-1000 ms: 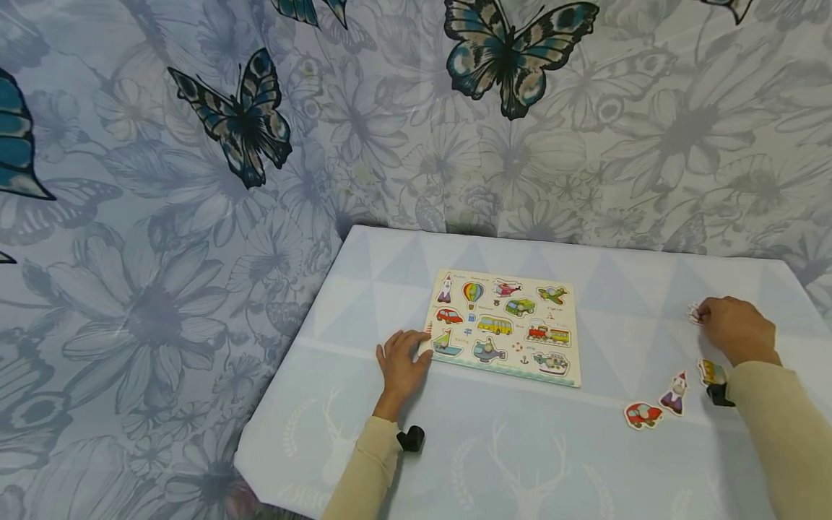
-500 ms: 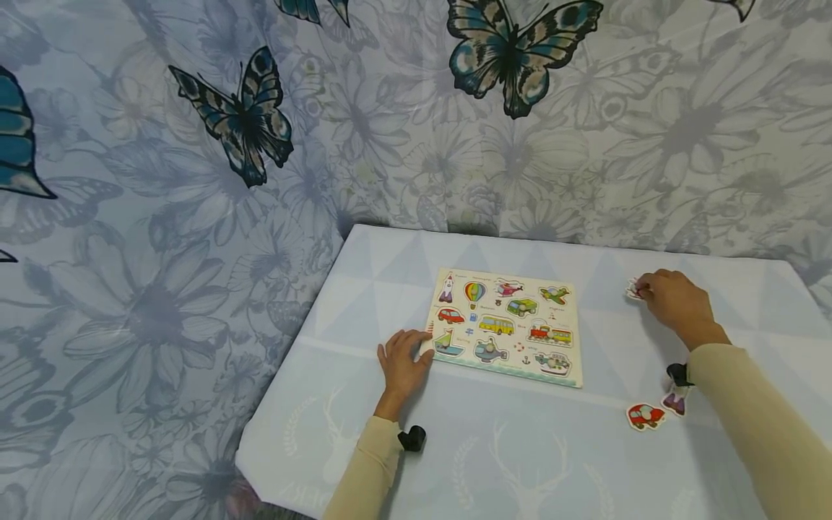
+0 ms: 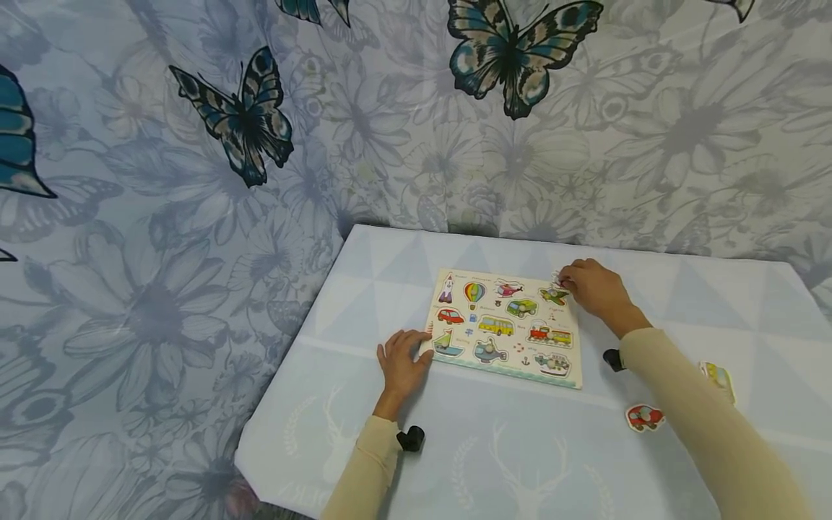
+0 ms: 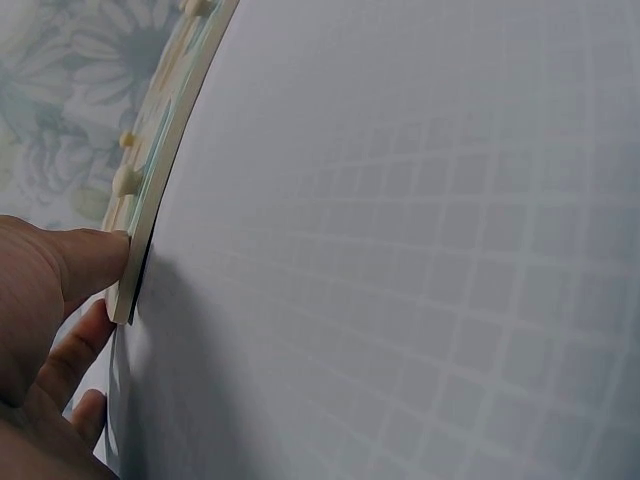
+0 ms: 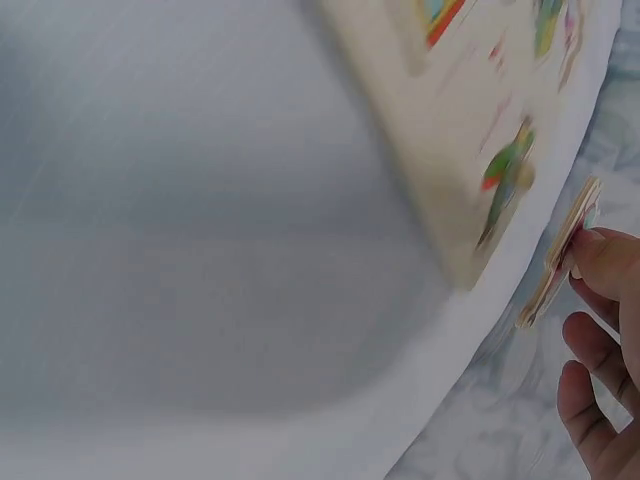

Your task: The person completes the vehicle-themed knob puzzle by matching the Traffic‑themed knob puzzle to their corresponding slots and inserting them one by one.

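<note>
A wooden peg puzzle board [image 3: 471, 367] lies flat on the table, with vehicle pictures and small knobs. At its near left corner my left hand [image 3: 404, 365] rests with fingers spread, thumb and forefinger touching the edge. The left wrist view shows that thumb [image 4: 95, 262] against the board's side. My right hand [image 3: 594, 289] pinches a thin puzzle piece [image 5: 563, 250] between thumb and forefinger, on edge over the board's far right corner, near the plane piece [image 3: 554, 296]. The held piece's picture is mostly hidden; a little pink shows.
A red car-like piece [image 3: 645, 417] lies on the table [image 3: 520, 448] below my right forearm. Beyond that forearm is a yellow and green piece [image 3: 718, 379]. A flowered wall covering with butterflies [image 3: 513, 58] hangs behind the table's back edge.
My right hand has carried the pinched puzzle piece leftward from the table's right side to the board's far right corner. The forearm now covers the loose rocket piece. My left hand stays put.
</note>
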`<action>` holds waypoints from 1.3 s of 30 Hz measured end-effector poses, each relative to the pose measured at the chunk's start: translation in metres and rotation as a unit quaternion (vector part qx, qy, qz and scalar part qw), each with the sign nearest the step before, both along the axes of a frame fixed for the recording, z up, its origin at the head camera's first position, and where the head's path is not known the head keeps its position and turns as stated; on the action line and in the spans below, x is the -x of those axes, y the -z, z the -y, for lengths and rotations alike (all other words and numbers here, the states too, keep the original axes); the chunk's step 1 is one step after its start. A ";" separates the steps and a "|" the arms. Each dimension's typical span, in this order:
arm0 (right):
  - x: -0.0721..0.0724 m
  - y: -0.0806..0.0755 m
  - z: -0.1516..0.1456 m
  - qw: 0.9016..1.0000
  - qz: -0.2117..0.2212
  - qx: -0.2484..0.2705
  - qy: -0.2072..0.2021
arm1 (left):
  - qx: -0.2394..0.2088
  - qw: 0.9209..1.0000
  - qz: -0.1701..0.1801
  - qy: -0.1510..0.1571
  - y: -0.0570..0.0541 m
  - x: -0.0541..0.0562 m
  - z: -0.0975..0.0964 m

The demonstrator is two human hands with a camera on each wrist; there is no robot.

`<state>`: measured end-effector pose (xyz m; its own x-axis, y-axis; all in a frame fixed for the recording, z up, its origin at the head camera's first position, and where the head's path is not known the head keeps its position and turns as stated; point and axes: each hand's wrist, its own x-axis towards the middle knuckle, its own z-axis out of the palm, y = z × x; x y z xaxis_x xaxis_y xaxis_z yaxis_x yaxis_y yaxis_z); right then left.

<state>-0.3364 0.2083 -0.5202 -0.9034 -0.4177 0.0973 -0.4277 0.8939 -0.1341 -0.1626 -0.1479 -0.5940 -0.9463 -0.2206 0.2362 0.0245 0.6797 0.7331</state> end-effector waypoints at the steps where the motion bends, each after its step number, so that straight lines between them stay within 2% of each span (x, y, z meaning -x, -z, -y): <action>1: 0.000 0.000 0.008 1.000 0.002 0.000 -0.003 | -0.002 1.000 0.003 0.000 0.000 0.000 0.000; 7: 0.002 0.003 0.049 0.999 0.005 0.004 -0.035 | 0.000 1.000 0.000 -0.003 0.001 0.000 0.001; 14: 0.006 0.017 0.077 0.998 0.013 0.022 -0.058 | -0.005 1.000 -0.008 -0.001 0.004 0.000 0.000; 18: 0.007 0.023 0.085 0.998 0.016 0.030 -0.061 | -0.004 1.000 -0.011 -0.001 0.005 0.001 0.001; 25: 0.010 0.032 0.094 0.998 0.029 0.017 -0.057 | -0.003 1.000 0.007 -0.001 0.004 0.001 0.003; 39: 0.011 0.036 0.099 0.998 0.029 0.030 -0.043 | 0.003 1.000 0.001 -0.006 0.004 0.002 0.001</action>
